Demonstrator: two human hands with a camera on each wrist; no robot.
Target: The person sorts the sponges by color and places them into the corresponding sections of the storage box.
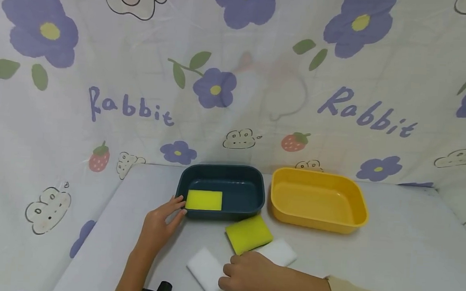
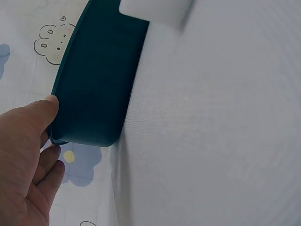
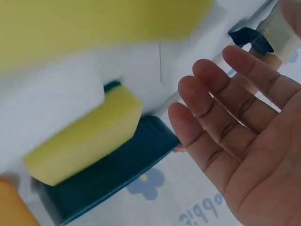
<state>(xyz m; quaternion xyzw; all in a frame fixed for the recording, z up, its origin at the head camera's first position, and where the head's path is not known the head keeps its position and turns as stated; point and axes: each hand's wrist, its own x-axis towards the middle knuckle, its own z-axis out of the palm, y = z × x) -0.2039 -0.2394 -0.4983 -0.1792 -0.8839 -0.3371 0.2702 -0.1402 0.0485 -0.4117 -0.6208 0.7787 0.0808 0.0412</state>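
In the head view my left hand [image 1: 159, 225] holds the left end of a dark teal tub [image 1: 243, 216]. The left wrist view shows its thumb on the rim of the teal tub [image 2: 99, 80], the fingers around the corner. A yellow sponge [image 1: 204, 200] lies inside. My right hand [image 1: 255, 276] is over the table between two white sponges, one to its left [image 1: 205, 271] and one beyond it [image 1: 279, 252]. Another yellow sponge [image 1: 249, 234] lies just past its knuckles. In the right wrist view this hand [image 3: 249, 136] has loosely bent, parted fingers, with nothing held.
A yellow tub [image 1: 318, 202] stands right of the teal one, near the patterned cloth [image 1: 258, 111] hanging behind the table. A dark band with a camera [image 1: 158, 290] sits on the left wrist. A blurred yellow surface [image 3: 94, 28] crosses the top of the right wrist view.
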